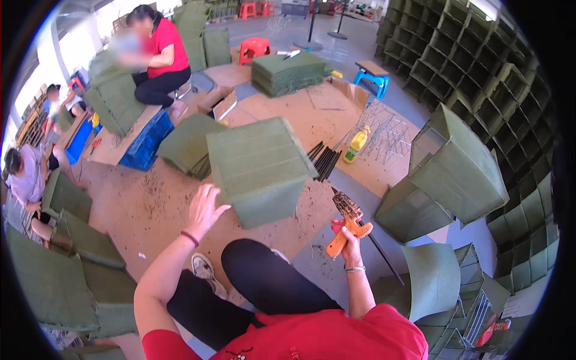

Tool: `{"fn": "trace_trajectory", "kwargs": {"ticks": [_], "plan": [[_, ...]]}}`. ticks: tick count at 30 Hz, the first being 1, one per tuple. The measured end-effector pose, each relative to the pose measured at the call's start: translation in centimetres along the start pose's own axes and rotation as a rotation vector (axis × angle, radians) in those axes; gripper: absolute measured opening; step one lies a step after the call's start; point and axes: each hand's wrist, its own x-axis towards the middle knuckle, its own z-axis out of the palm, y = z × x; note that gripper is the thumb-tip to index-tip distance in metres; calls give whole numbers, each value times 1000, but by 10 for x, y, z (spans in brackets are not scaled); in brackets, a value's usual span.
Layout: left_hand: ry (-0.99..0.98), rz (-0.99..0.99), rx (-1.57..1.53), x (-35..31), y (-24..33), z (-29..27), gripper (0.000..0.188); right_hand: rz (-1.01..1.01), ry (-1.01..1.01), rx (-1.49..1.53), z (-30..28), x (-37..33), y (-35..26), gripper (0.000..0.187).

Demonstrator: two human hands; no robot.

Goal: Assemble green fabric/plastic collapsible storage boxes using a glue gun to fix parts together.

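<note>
Now: left hand (204, 213) spreading its fingers, gripping nothing, hovering at the near left side of one green cloth-sided box (258, 162); whether skin is touching cloth, cannot tell. Box standing about mid-sheet on the brown cardboard (150, 216) that is covering the floor, between the person's knees and the sheet's far edge.

Right hand (351, 249) clasping one hot glue gun (359, 230) by its orange handle, right of the box. Nozzle, dark and stained, pointing away from the body; one long black glue stick (384, 258) protruding from the rear.

Labels: one yellow bottle (357, 144) standing near the cardboard's right edge, wearing a green-and-yellow label; its print is staying too small to read.

Counts: one bundle of black sticks (324, 162) lying between box and bottle, too tightly packed for counting. Thin metal wire frames (387, 135) spreading beyond the bottle, tangling past any tally. Two hollow green boxes resting at right, the upper (458, 162) leaning over the lower (408, 204). Three other people sitting toward the left.
</note>
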Motion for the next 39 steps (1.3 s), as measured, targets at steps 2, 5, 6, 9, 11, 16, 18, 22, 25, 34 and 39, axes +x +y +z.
{"fn": "trace_trajectory", "kwargs": {"ticks": [2,5,6,9,11,16,18,22,25,34,39], "plan": [[-65,90,-9,-1,2,4,41,-18,-63,-1,1,-8,2,42],[-96,167,56,0,-9,15,32,24,-133,-76,33,-17,-10,39],[-119,181,68,2,-12,20,29,16,-186,-112,38,-17,-9,38],[-120,194,84,1,-17,20,25,101,-288,-128,59,-19,4,35],[-61,219,66,0,-13,17,22,208,-391,-180,67,-21,11,34],[-72,210,-33,-6,-21,18,15,281,-514,-380,101,-19,23,34],[-16,207,-124,-4,-19,16,5,286,-560,-450,113,-16,31,34],[-52,134,-189,-3,-24,19,10,218,-667,-563,131,-2,54,40],[-2,134,-222,4,-27,22,10,126,-671,-621,145,5,66,41],[-152,-111,-363,15,-35,18,9,27,-584,-701,169,7,78,40],[-137,-113,-368,15,-31,16,8,-47,-577,-774,170,5,81,34]]}}
